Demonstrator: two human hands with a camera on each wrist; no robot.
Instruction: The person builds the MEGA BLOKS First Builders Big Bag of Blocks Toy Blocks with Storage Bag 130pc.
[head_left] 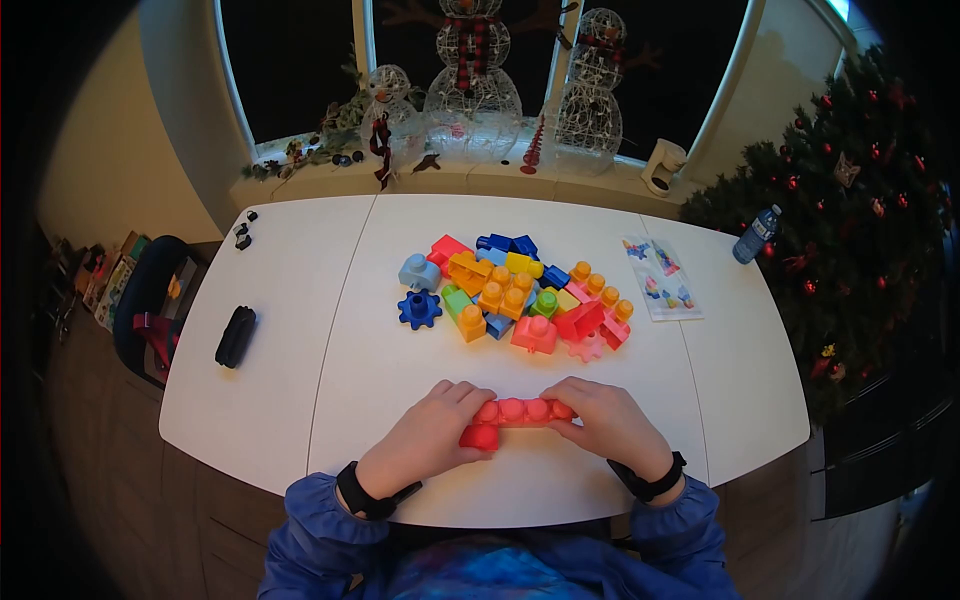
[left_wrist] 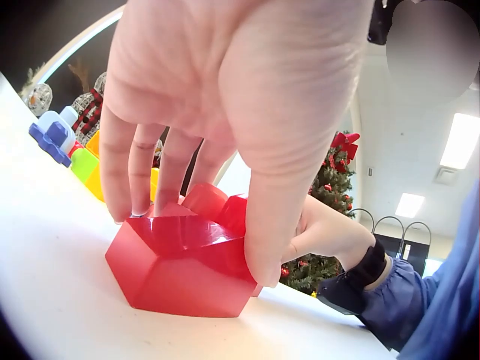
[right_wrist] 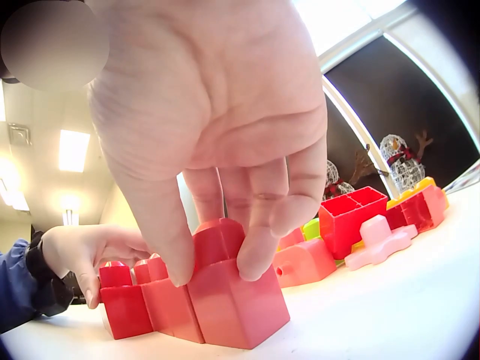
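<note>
Close to the table's near edge, a row of pinkish-red toy building blocks [head_left: 512, 411] lies on the white tabletop, studs upward. My left hand [head_left: 425, 435] grips a red block [left_wrist: 187, 270] at the left end, with the thumb on the near side and the fingers on the far side. That block has a slanted face and juts toward me from the row. My right hand [head_left: 615, 425] pinches the coral block [right_wrist: 240, 300] at the row's right end between thumb and fingers. Both palms hang above the blocks and hide parts of them.
A pile of colourful blocks, among them an orange one [head_left: 471, 322] and a blue gear [head_left: 420, 310], lies beyond the hands. An instruction sheet [head_left: 662, 280] and a water bottle [head_left: 757, 235] are at right. At left rests a black case [head_left: 236, 337] near small black pieces [head_left: 242, 238].
</note>
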